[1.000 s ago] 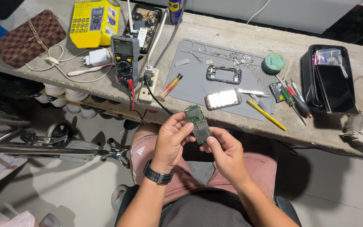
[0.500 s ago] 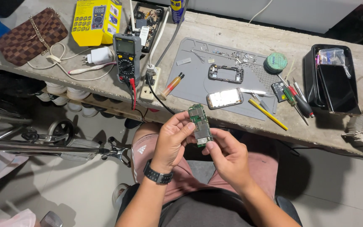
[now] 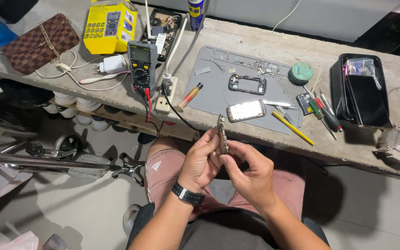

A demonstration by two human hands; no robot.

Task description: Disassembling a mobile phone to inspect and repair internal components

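Both hands hold a small green phone circuit board (image 3: 221, 134) over my lap, just below the workbench edge. The board stands edge-on to the camera. My left hand (image 3: 201, 162), with a black watch on its wrist, grips the board's left side. Fingertips of my right hand (image 3: 251, 171) pinch its lower right edge. On the grey work mat (image 3: 209, 95) above lie a phone screen unit (image 3: 246, 110) and an empty phone frame (image 3: 247, 84).
On the concrete bench (image 3: 278, 46) are a multimeter (image 3: 142, 67) with red and black leads, a yellow box (image 3: 110, 25), a power strip (image 3: 166, 95), a checked purse (image 3: 38, 42), screwdrivers (image 3: 322, 113), a yellow pencil (image 3: 292, 128), a black tray (image 3: 359, 90). A folded metal frame (image 3: 61, 162) lies at the left.
The circuit board has been rotated from facing the camera flat to standing edge-on. Both hands stay on it at about the same place over my lap.
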